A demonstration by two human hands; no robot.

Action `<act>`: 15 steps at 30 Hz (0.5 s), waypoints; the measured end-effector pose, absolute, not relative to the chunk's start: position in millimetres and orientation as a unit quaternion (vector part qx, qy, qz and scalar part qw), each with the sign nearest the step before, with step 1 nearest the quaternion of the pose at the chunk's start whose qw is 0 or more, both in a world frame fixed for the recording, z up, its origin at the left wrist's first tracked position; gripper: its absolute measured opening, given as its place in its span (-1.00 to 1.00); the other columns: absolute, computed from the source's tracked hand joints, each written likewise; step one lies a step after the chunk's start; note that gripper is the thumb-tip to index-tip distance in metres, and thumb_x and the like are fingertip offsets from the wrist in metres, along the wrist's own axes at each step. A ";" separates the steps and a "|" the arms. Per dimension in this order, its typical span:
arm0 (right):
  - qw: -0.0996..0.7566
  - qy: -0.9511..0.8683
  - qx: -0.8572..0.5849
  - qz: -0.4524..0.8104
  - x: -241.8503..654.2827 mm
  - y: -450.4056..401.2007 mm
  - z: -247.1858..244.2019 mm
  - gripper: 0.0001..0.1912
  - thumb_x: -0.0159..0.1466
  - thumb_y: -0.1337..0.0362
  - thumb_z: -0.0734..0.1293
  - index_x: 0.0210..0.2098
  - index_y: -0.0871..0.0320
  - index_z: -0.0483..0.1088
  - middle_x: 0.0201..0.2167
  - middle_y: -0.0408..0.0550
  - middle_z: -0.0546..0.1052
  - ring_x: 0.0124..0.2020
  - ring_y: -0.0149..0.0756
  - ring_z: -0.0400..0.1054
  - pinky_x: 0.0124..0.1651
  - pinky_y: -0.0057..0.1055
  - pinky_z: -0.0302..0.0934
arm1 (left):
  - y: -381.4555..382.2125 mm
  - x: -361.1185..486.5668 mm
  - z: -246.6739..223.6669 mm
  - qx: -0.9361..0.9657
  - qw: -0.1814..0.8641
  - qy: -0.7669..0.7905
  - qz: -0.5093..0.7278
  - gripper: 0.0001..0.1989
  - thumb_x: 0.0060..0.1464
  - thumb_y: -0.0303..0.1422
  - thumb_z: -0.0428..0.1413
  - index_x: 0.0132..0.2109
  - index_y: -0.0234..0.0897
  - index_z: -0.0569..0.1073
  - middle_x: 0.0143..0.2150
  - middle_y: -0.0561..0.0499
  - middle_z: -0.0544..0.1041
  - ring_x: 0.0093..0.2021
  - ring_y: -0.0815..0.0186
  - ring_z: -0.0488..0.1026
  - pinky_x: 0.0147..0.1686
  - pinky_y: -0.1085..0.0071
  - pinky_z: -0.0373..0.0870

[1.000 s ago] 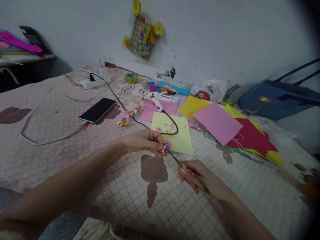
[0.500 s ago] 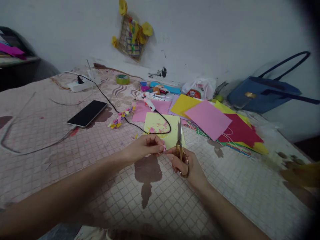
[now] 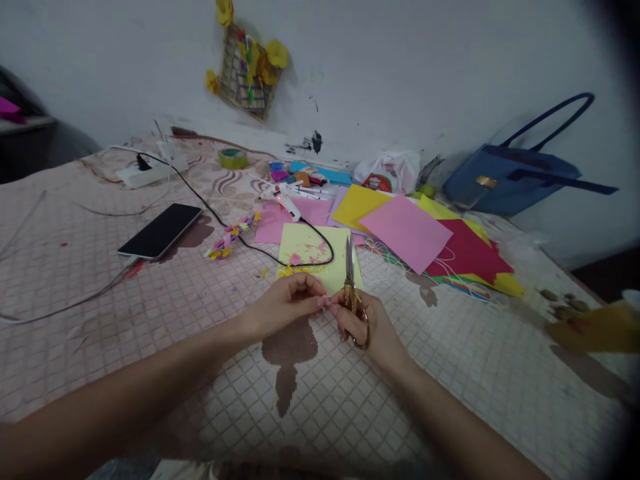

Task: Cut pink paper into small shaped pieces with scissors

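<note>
Between the fingertips of my left hand [image 3: 295, 298] is a small pink paper piece [image 3: 326, 302], pinched tightly. My right hand [image 3: 367, 320] has the gold-handled scissors [image 3: 349, 283] in its grip, blades pointing up and away from me. The thumb and forefinger of that hand also touch the pink piece, so both hands meet at it. Just beyond them lies a pale yellow sheet [image 3: 340, 257] strewn with pink and yellow scraps. A cluster of small pink, yellow and purple paper pieces [image 3: 233, 237] lies to its left.
A white glue gun [image 3: 286, 202] with a glowing red light rests behind the sheet, its black cord looping over it. A phone [image 3: 161, 231] lies left, coloured paper [image 3: 406, 232] right. Green tape [image 3: 233, 159], a power strip [image 3: 150, 171] and a blue bag [image 3: 510, 179] stand farther back.
My right thumb and forefinger have closed in on the pink piece, bringing the hands together at it. The whole view has shifted slightly, so things appear farther left.
</note>
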State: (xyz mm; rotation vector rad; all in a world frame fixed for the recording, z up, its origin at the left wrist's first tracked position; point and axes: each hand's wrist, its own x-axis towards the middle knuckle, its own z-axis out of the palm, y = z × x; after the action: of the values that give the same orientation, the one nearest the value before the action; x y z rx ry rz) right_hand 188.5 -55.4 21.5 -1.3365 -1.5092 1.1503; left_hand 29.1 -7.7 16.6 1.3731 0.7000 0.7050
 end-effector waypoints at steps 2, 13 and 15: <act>0.381 -0.600 -0.531 0.461 188.4 -55.2 23.1 -0.88 0.11 0.27 0.21 -0.48 0.21 0.24 -0.73 -0.28 0.21 -0.72 -0.54 0.07 -0.67 -0.60 0.00 | -7.1 27.5 17.8 0.621 0.654 0.308 0.302 -0.84 -0.06 -0.33 0.09 -0.34 -0.36 0.34 -0.42 0.03 0.38 -0.44 0.44 0.31 -0.41 0.48 0.23; 0.395 -0.579 -0.518 0.489 187.6 -58.6 22.4 -0.66 0.22 0.06 0.11 -0.44 0.21 0.26 -0.72 -0.26 0.16 -0.69 -0.52 0.06 -0.62 -0.55 0.02 | -3.0 22.8 19.1 0.569 0.698 0.311 0.303 -0.82 -0.06 -0.32 0.10 -0.43 -0.37 0.32 -0.50 0.04 0.40 -0.49 0.47 0.33 -0.42 0.49 0.26; 0.380 -0.586 -0.510 0.502 187.5 -60.3 21.4 -0.62 0.24 0.04 0.07 -0.44 0.22 0.27 -0.73 -0.27 0.14 -0.71 -0.52 0.04 -0.63 -0.56 0.00 | -3.0 22.2 21.5 0.543 0.704 0.321 0.326 -0.82 -0.06 -0.31 0.10 -0.41 -0.38 0.32 -0.46 0.01 0.42 -0.45 0.44 0.37 -0.37 0.46 0.29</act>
State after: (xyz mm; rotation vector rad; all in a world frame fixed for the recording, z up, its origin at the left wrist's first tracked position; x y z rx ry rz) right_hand 187.5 -60.3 21.4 -1.3037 -1.4965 1.2822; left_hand 22.2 -3.0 21.5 1.2085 0.7130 0.7259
